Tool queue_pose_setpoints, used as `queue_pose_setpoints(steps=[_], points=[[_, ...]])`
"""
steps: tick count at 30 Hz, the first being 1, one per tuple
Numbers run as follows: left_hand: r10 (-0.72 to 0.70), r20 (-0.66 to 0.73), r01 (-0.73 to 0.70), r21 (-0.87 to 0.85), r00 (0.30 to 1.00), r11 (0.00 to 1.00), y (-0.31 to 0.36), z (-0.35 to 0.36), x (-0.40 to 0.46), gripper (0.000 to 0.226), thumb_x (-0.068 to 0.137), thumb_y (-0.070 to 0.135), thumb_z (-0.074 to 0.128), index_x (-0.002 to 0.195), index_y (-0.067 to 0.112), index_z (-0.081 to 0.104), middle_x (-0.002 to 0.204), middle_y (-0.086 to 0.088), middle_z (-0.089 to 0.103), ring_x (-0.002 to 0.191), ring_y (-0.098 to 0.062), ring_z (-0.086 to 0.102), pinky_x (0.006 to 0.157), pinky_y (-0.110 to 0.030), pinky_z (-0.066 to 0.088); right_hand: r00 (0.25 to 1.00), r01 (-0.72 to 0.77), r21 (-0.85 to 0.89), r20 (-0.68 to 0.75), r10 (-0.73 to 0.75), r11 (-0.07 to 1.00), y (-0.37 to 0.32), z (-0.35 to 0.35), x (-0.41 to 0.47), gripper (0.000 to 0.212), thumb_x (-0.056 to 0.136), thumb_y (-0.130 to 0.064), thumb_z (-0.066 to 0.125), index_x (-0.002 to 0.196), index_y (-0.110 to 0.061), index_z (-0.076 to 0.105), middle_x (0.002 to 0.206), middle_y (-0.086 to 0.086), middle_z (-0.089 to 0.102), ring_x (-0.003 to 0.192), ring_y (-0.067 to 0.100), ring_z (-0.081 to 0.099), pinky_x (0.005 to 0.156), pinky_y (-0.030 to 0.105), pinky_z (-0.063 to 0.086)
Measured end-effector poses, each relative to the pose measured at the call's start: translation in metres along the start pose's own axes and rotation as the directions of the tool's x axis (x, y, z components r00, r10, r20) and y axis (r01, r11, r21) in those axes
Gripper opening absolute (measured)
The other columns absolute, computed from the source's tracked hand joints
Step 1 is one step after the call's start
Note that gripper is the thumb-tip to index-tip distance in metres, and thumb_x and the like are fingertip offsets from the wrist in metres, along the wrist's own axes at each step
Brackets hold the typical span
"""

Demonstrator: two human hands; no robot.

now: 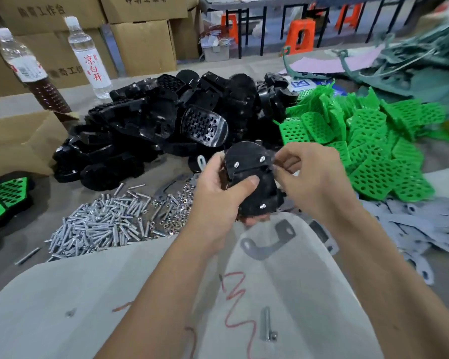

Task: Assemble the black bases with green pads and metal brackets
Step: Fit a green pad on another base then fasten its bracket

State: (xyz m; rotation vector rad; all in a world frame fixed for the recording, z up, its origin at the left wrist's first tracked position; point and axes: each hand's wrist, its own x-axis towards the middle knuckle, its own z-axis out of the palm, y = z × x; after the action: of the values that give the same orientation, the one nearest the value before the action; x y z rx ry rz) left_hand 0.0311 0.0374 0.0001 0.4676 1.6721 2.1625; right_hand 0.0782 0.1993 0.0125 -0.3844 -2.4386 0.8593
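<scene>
My left hand (218, 182) grips a black base (252, 177) from the left, thumb pressed on its top face. Three silver bolt ends stick out of that face. My right hand (306, 174) pinches something small at the base's upper right edge; what it pinches is too small to tell. A metal bracket (267, 242) lies on the grey cloth over my lap, just below the base. Behind the hands sits a pile of black bases (166, 125), with a heap of green pads (368, 141) to its right.
Loose bolts and nuts (114, 224) are heaped at left, flat grey metal brackets (425, 229) at right. A single bolt (266, 325) lies on my lap. Two bottles (88, 55) and cardboard boxes (140, 45) stand behind. Assembled green-padded bases (3, 200) sit at far left.
</scene>
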Motion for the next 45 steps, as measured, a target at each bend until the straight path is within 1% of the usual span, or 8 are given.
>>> queue_pose_setpoints(steps=[7,13,23,26,29,33,37,45], points=[[-0.155,0.108,0.155,0.008,0.982,0.988,-0.017,0.081,0.005,0.024,0.095,-0.004,0.068,0.112,0.011,0.060,0.112,-0.018,0.074,0.072,-0.042,0.076,0.039,-0.027,0.048,0.930,-0.237,-0.474,0.140,0.338,0.848,0.055,-0.112,-0.036,0.010,0.084,-0.028,0.084,0.083,-0.026,0.074,0.074,-0.008,0.069,0.074,0.019,0.065,0.072,0.034,0.054],[-0.202,0.087,0.194,0.096,0.976,0.976,-0.030,0.111,0.010,0.026,0.093,-0.004,0.069,0.107,0.015,0.056,0.113,-0.024,0.071,0.061,-0.038,0.071,0.037,-0.024,0.043,0.784,-0.155,-0.572,0.426,0.452,0.806,0.058,-0.134,-0.041,0.052,0.070,-0.027,0.093,0.111,-0.036,0.061,0.097,-0.009,0.061,0.092,0.018,0.060,0.085,0.038,0.053],[-0.115,0.035,0.108,0.175,0.993,0.979,-0.034,0.114,0.016,0.024,0.093,-0.001,0.069,0.106,0.014,0.056,0.109,-0.018,0.071,0.063,-0.034,0.075,0.038,-0.027,0.047,0.906,-0.255,-0.155,0.308,0.292,0.954,0.074,-0.127,-0.025,0.020,0.090,-0.023,0.082,0.073,-0.017,0.073,0.050,-0.011,0.053,0.044,0.003,0.041,0.051,0.024,0.039],[-0.087,0.017,0.084,0.128,0.996,0.988,-0.030,0.099,0.015,0.026,0.094,-0.002,0.068,0.107,0.017,0.056,0.104,-0.012,0.075,0.068,-0.041,0.077,0.045,-0.053,0.056,0.962,-0.263,0.139,0.108,0.249,0.955,0.068,-0.123,-0.019,0.020,0.092,-0.024,0.079,0.077,-0.013,0.073,0.052,0.001,0.061,0.045,0.009,0.049,0.051,0.028,0.046],[-0.038,-0.078,0.050,0.165,0.996,0.985,-0.025,0.068,0.016,0.029,0.093,-0.001,0.072,0.104,0.023,0.060,0.095,-0.003,0.077,0.066,-0.035,0.077,0.042,-0.041,0.054,0.960,-0.213,0.460,-0.069,0.273,0.862,0.050,-0.103,-0.005,0.020,0.092,-0.023,0.080,0.076,-0.014,0.073,0.053,0.008,0.059,0.051,0.013,0.048,0.052,0.022,0.040],[-0.022,-0.193,0.060,0.195,0.981,0.979,-0.015,0.019,0.015,0.028,0.092,0.001,0.074,0.106,0.022,0.061,0.098,-0.003,0.078,0.069,-0.033,0.078,0.048,-0.054,0.060,0.973,-0.210,0.779,0.106,0.206,0.591,0.006,-0.049,0.017,0.021,0.098,-0.018,0.073,0.078,-0.013,0.072,0.052,-0.003,0.054,0.044,0.008,0.042,0.041,0.016,0.032],[0.047,-0.332,0.042,0.258,0.942,0.965,-0.003,-0.026,0.012,0.026,0.089,0.007,0.081,0.103,0.018,0.063,0.097,0.000,0.079,0.075,-0.029,0.079,0.043,-0.033,0.054,0.979,-0.199,0.806,0.194,0.069,0.557,-0.032,0.012,0.017,0.012,0.096,-0.015,0.076,0.084,-0.011,0.076,0.056,-0.002,0.061,0.046,0.007,0.044,0.043,0.016,0.037],[0.096,-0.361,0.023,0.313,0.928,0.950,0.000,-0.058,0.011,0.025,0.087,0.005,0.083,0.105,0.011,0.067,0.094,-0.006,0.079,0.081,-0.024,0.079,0.060,-0.040,0.063,0.998,-0.047,0.701,0.066,0.000,0.711,-0.043,0.075,0.001,0.010,0.091,-0.021,0.083,0.083,-0.017,0.078,0.069,0.010,0.073,0.059,0.012,0.062,0.057,0.025,0.049]])
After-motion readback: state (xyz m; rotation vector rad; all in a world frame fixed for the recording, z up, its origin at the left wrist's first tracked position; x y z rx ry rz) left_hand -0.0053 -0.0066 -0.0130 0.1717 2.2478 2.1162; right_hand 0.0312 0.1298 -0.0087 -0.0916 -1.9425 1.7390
